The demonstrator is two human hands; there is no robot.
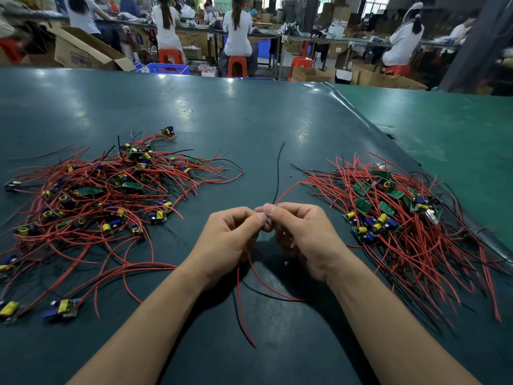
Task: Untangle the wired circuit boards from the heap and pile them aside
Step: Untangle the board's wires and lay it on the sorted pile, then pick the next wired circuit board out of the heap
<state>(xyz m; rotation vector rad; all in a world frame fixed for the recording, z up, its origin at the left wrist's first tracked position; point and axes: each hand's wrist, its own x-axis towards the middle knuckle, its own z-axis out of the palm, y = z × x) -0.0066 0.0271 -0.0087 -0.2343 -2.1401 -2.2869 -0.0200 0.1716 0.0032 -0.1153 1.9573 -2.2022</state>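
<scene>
Pinching one board's wires, left hand and right hand separate strands. Both work between tangled heap and sorted pile, presumably keeping leads clear.

Single head cam, wide-angle, facing fwd and down, close over table, workshop rows far behind

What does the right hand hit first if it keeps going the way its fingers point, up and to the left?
Right away the left hand: the right hand already meets it fingertip to fingertip over the pinched red and black wires. Past that, probably the left heap, though depth is unclear.
</scene>
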